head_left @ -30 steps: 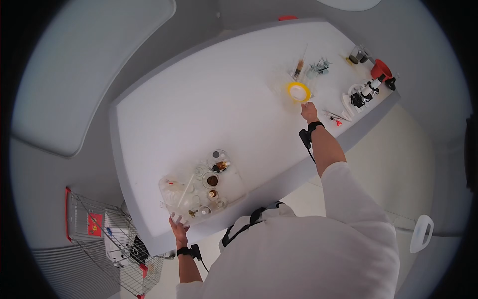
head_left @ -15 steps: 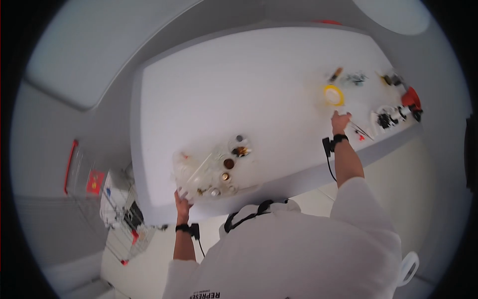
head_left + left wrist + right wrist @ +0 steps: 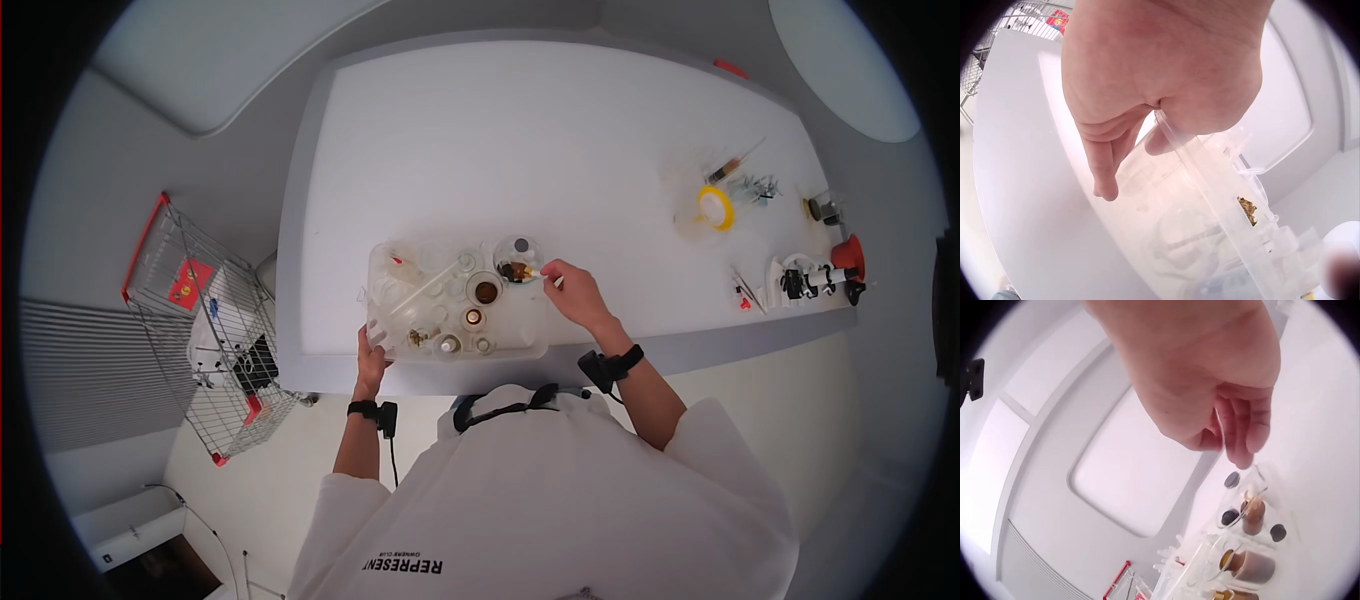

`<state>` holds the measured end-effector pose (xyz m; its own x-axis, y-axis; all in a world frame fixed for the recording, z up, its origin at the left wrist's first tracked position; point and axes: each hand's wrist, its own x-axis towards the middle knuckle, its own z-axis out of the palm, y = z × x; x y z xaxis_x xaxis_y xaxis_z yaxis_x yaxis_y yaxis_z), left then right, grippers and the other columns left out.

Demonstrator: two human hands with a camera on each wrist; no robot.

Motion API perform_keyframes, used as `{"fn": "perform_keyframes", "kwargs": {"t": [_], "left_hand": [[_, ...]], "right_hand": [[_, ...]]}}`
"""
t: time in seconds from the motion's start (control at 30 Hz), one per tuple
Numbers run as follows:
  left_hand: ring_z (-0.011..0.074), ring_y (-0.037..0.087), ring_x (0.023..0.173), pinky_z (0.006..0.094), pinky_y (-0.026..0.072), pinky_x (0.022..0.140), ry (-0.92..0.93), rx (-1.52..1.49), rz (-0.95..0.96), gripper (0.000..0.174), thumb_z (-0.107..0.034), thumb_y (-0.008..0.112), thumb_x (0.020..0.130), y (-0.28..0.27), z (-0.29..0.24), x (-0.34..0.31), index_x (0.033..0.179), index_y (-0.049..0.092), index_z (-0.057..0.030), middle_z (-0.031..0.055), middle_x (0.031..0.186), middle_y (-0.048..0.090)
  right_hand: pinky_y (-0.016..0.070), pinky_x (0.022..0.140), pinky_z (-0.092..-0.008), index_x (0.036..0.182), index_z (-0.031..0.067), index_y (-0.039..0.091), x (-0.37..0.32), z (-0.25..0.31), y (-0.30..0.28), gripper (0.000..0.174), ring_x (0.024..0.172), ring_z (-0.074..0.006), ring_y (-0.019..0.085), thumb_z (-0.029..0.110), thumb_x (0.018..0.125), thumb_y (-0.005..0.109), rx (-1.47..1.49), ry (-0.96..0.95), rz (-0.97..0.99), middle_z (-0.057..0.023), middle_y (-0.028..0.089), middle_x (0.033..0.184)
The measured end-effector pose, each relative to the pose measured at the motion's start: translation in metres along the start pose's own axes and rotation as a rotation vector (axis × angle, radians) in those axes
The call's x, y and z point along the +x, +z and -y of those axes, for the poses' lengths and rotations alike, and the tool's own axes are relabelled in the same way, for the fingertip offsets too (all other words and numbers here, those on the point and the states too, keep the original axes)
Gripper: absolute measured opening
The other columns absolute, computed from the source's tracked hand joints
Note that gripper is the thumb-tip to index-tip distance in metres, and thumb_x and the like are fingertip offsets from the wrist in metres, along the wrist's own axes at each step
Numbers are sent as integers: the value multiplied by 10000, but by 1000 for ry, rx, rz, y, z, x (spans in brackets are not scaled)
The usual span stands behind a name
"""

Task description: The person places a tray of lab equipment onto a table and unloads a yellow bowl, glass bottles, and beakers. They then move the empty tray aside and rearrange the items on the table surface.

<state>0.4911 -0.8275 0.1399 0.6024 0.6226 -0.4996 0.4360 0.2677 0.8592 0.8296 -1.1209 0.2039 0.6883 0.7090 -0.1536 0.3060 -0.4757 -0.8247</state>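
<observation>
In the head view my left hand (image 3: 371, 362) is at the near left corner of a clear tray-like box (image 3: 528, 338). Its thumb and fingers straddle the box wall (image 3: 1210, 187) and grip it in the left wrist view. My right hand (image 3: 575, 292) hovers beside the box's far right corner, near a small brown vial (image 3: 517, 271) in a round clear dish. The right wrist view shows that hand (image 3: 1204, 375) with fingers loosely bent, nothing visible in them, above the brown vial (image 3: 1253, 520) and a dark round cap (image 3: 1278, 532).
Jars and bottles, one with a white cap (image 3: 447, 344), stand in the box with a long white rod (image 3: 412, 294). On the table's right are a yellow-rimmed round item (image 3: 716, 208), a microscope (image 3: 806, 283), tweezers and a red container (image 3: 848, 257). A shopping cart (image 3: 205, 330) stands left.
My right hand has moved left across the table, from below the yellow-rimmed item to the vial by the box. My left hand stays on the box. The head view has shifted.
</observation>
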Motion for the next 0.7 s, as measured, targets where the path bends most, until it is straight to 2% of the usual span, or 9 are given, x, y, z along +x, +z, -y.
{"fn": "perform_keyframes", "kwargs": {"t": [0.03,0.1,0.13,0.2,0.33,0.43,0.5,0.6,0.7], "left_hand": [[331,564,1193,454,551,908,1,-7,-2,689,-8,337,824,-1,0,0,1491,249,-160,204,1393,470],[314,567,1181,458,552,904,10,38,-3,678,-11,343,824,-1,-1,-1,1483,259,-150,184,1377,477],[314,567,1181,458,552,904,8,33,-5,678,-11,343,824,-1,-2,-2,1483,259,-150,184,1377,477],[303,569,1168,455,556,895,9,35,-6,670,-9,343,825,0,-2,-1,1476,266,-149,177,1369,481],[301,567,1167,455,556,892,5,-4,-6,662,-6,342,829,0,0,3,1471,272,-151,175,1377,477],[308,565,1172,458,555,898,-4,6,-4,664,-1,339,831,-2,0,3,1473,270,-154,169,1376,478],[313,562,1177,466,552,905,14,-31,20,669,5,333,827,-3,2,3,1473,270,-155,166,1378,475],[312,560,1181,467,552,903,7,-11,-3,670,5,331,825,-3,4,6,1473,270,-154,165,1380,471],[311,559,1182,472,553,898,31,-21,14,669,3,332,824,-3,3,5,1472,270,-152,164,1384,468]], "right_hand": [[547,710,-374,1070,56,585,-1,0,4,232,758,-269,678,132,864,660,-5,-3,2,-120,670,848],[539,783,-433,1189,85,506,-2,-2,13,412,870,-353,655,178,832,689,-128,50,48,-151,643,985],[539,783,-433,1189,85,506,-2,-3,17,412,870,-353,655,178,832,689,-133,49,52,-151,643,985],[538,808,-444,1270,98,426,-1,-4,21,552,962,-370,629,168,808,721,-230,56,-11,-167,562,1162],[533,843,-447,1249,71,435,7,-1,21,576,1028,-382,599,152,777,756,-239,12,-69,-183,487,1259],[508,909,-444,1309,54,414,19,-2,24,702,1120,-381,547,147,732,801,-217,-13,-5,-182,462,1313],[447,1001,-460,1430,56,344,28,0,26,888,1212,-382,475,171,702,839,-320,-138,23,-169,442,1374],[364,1072,-479,1516,69,251,42,10,28,1072,1276,-374,405,224,662,880,-421,-45,86,-156,410,1428],[309,1100,-483,1534,70,225,47,17,34,1139,1306,-358,369,279,639,897,-478,-76,90,-150,401,1435]]}}
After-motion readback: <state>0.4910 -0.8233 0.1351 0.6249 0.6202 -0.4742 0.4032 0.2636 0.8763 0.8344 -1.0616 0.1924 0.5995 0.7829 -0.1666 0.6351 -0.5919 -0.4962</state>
